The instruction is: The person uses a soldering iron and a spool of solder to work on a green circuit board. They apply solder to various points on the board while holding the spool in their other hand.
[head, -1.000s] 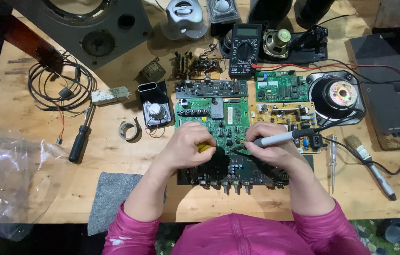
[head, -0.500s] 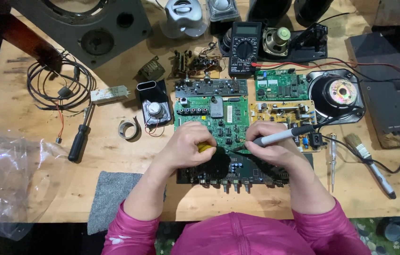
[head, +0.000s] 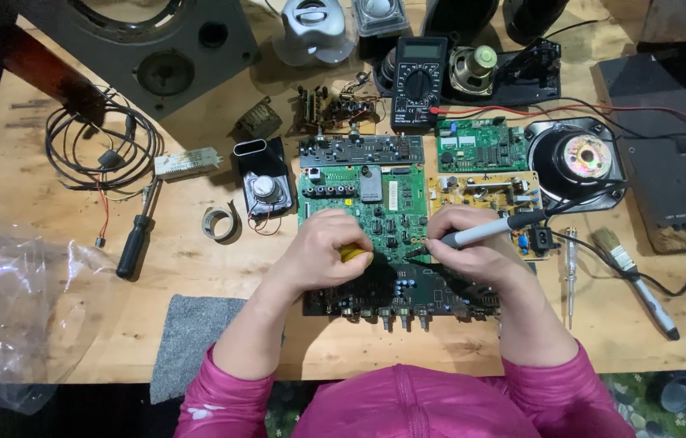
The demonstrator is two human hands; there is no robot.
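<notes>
My left hand (head: 323,247) is closed around a small yellow tool (head: 354,254), its tip over the dark circuit board (head: 408,294) near the table's front edge. My right hand (head: 469,243) grips a grey pen-shaped soldering iron (head: 493,229) whose tip points left toward the same spot. Just beyond the hands lies a green circuit board (head: 375,199). Pink sleeves (head: 408,405) cover both arms.
A multimeter (head: 420,81) with red and black leads, a second green board (head: 481,146), a yellow-brown board (head: 485,191) and a round speaker (head: 582,158) lie behind. A black-handled screwdriver (head: 136,239), tape roll (head: 220,223), cable coil (head: 100,150), brush (head: 631,276) and plastic bag (head: 10,308) surround them.
Both hands stay over the boards; the soldering iron and yellow tool have shifted only slightly.
</notes>
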